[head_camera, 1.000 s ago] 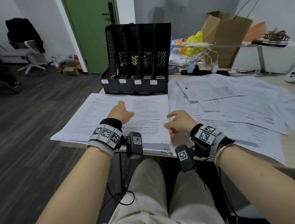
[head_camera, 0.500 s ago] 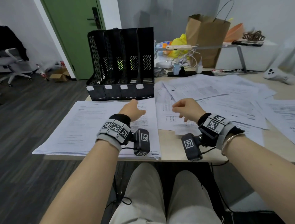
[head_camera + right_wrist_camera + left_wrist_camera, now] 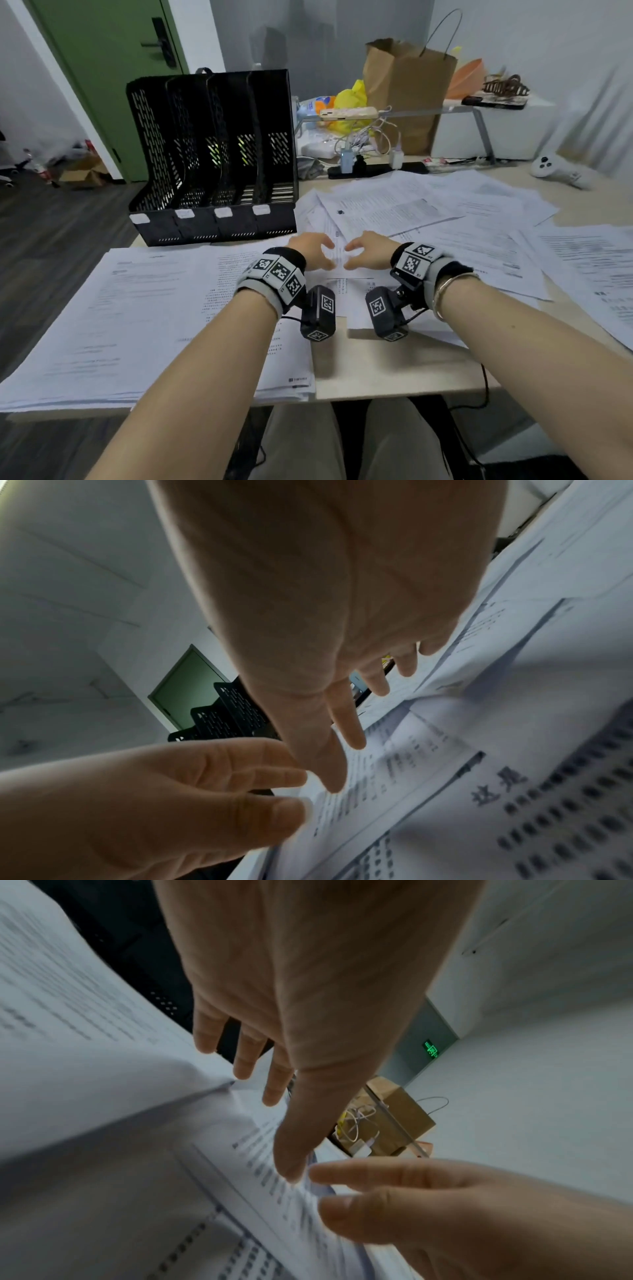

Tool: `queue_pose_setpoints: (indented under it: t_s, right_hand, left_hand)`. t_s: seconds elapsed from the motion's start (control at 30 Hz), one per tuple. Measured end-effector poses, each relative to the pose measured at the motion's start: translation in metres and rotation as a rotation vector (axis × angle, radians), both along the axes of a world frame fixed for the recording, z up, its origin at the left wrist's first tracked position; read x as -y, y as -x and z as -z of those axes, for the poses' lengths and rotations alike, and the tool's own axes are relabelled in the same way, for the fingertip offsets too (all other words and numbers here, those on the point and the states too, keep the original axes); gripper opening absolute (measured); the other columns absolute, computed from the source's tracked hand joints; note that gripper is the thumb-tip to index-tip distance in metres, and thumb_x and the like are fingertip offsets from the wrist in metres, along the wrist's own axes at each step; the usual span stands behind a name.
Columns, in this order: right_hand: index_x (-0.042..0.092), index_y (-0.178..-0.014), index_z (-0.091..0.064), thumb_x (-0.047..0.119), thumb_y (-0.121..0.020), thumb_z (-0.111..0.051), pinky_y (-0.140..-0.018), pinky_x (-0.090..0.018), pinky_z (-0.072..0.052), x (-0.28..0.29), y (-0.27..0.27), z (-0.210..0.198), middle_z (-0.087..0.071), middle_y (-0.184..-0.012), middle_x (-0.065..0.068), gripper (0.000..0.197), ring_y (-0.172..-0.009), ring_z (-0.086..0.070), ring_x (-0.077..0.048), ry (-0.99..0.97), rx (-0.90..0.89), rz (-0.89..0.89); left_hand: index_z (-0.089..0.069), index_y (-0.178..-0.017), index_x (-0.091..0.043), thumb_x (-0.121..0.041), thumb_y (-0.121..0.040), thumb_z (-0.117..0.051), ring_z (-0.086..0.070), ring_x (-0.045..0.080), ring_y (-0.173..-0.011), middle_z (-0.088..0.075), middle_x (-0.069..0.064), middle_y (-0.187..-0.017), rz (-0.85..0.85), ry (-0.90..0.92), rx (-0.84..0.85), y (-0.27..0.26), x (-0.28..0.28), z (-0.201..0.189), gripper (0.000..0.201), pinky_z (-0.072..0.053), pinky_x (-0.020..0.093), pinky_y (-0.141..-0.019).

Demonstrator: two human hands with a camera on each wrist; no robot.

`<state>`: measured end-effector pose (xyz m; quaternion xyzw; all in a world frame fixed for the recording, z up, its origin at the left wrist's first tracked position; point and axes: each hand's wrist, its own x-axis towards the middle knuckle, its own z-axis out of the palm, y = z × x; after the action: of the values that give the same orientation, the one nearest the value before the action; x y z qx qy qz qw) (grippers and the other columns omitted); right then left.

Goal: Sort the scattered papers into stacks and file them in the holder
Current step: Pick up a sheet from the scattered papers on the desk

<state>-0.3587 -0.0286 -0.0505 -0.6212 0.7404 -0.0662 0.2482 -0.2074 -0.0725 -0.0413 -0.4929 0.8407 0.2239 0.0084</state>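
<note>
The black mesh file holder [image 3: 212, 154] stands upright at about 11 o'clock on the table [image 3: 394, 370], its four slots showing only bare mesh, with a white label on each front. A neat paper stack [image 3: 144, 318] lies at 9 o'clock, just in front of the holder. The scattered papers [image 3: 479, 233] spread from 12 to 3 o'clock, overlapping one another. At the centre, the left hand [image 3: 310, 250] and right hand [image 3: 368, 253] hover close together, fingertips facing, over one sheet [image 3: 342, 274] at the edge of the scatter; both have fingers loosely spread and grip nothing. A brown paper bag [image 3: 407, 96] stands at 1 o'clock, its contents hidden.
</note>
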Motion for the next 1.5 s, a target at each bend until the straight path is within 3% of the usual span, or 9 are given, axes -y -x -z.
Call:
queue_pose_setpoints:
  t_s: [0.27, 0.43, 0.57, 0.73, 0.87, 0.97, 1.17, 1.33, 1.5]
  right_hand:
    - [0.007, -0.140, -0.036, 0.032, -0.085, -0.065, -0.085, -0.024, -0.038, 0.014, 0.005, 0.013, -0.042, -0.133, -0.006, 0.067, -0.117, -0.047, -0.024, -0.011, 0.005, 0.004]
    - [0.009, -0.144, -0.033, 0.026, -0.087, -0.064, -0.105, -0.033, -0.035, 0.003, 0.027, 0.001, -0.037, -0.148, -0.008, 0.067, -0.131, -0.041, -0.025, 0.167, 0.144, 0.114]
    - [0.006, -0.135, -0.048, 0.013, -0.090, -0.059, -0.080, -0.022, -0.048, -0.023, 0.045, -0.015, -0.047, -0.141, -0.005, 0.047, -0.101, -0.059, -0.018, 0.302, 0.392, 0.177]
    - [0.004, -0.109, -0.069, 0.017, -0.088, -0.064, -0.089, -0.027, -0.047, -0.058, 0.073, -0.015, -0.067, -0.109, -0.007, 0.025, -0.092, -0.061, -0.016, 0.391, 0.400, 0.247]
    - [0.000, -0.072, -0.073, 0.038, -0.088, -0.061, -0.088, -0.033, -0.054, -0.084, 0.090, -0.008, -0.073, -0.083, -0.015, 0.043, -0.085, -0.067, -0.024, 0.423, 0.609, 0.448]
    - [0.007, -0.045, -0.064, 0.048, -0.093, -0.049, -0.084, -0.038, -0.056, -0.099, 0.095, -0.007, -0.070, -0.068, -0.017, 0.065, -0.081, -0.069, -0.033, 0.468, 0.757, 0.624]
    - [-0.001, -0.052, -0.054, 0.039, -0.095, -0.050, -0.083, -0.043, -0.056, -0.114, 0.101, -0.010, -0.065, -0.086, -0.034, 0.059, -0.078, -0.068, -0.040, 0.499, 0.849, 0.722]
    - [0.005, -0.056, -0.058, 0.025, -0.090, -0.060, -0.054, -0.022, -0.046, -0.121, 0.102, -0.008, -0.064, -0.064, -0.007, 0.040, -0.061, -0.058, -0.016, 0.456, 0.655, 0.710]
    - [0.009, -0.068, -0.058, 0.020, -0.082, -0.071, -0.050, -0.019, -0.041, -0.129, 0.102, 0.001, -0.059, -0.069, -0.002, 0.022, -0.060, -0.053, -0.011, 0.356, 0.560, 0.637]
  left_hand:
    - [-0.058, -0.120, -0.032, -0.039, -0.070, -0.079, -0.041, 0.023, -0.126, -0.050, -0.001, -0.133, 0.000, -0.034, 0.020, 0.005, 0.008, 0.027, 0.054, -0.039, 0.040, -0.104]
    - [-0.058, -0.120, -0.031, -0.037, -0.071, -0.079, -0.040, 0.024, -0.127, -0.047, 0.001, -0.136, 0.001, -0.041, 0.017, 0.007, 0.008, 0.027, 0.054, -0.038, 0.040, -0.104]
    - [-0.048, -0.131, -0.024, -0.034, -0.077, -0.075, -0.041, 0.025, -0.128, -0.045, 0.003, -0.139, 0.002, -0.060, 0.020, 0.007, 0.005, 0.024, 0.061, -0.038, 0.037, -0.104]
    - [-0.012, -0.149, -0.012, -0.012, -0.095, -0.046, -0.050, 0.032, -0.122, -0.048, 0.016, -0.137, -0.143, -0.094, -0.404, 0.015, 0.001, 0.007, 0.064, -0.042, 0.036, -0.099]
    - [-0.019, -0.145, -0.013, -0.043, -0.099, -0.029, -0.059, 0.037, -0.106, -0.054, 0.022, -0.125, -0.354, -0.140, -0.728, 0.028, -0.003, -0.010, 0.056, -0.049, 0.045, -0.093]
    - [-0.036, -0.136, -0.008, -0.060, -0.095, -0.019, -0.065, 0.034, -0.090, -0.059, 0.021, -0.113, -0.347, -0.256, -0.531, 0.032, -0.012, -0.011, 0.068, -0.056, 0.044, -0.080]
    - [-0.054, -0.114, 0.003, -0.031, -0.093, -0.054, -0.065, 0.033, -0.088, -0.061, 0.016, -0.106, -0.292, -0.258, -0.273, 0.039, -0.023, 0.001, 0.040, -0.058, 0.042, -0.077]
    - [-0.051, -0.085, -0.006, -0.019, -0.084, -0.070, -0.059, 0.021, -0.059, -0.061, 0.010, -0.074, -0.331, -0.289, -0.327, 0.042, -0.026, 0.001, 0.023, -0.058, 0.036, -0.073]
    - [-0.046, -0.084, -0.016, -0.022, -0.080, -0.074, -0.055, 0.018, -0.068, -0.056, 0.006, -0.079, -0.237, -0.319, -0.330, 0.046, -0.041, 0.000, 0.029, -0.049, 0.029, -0.066]
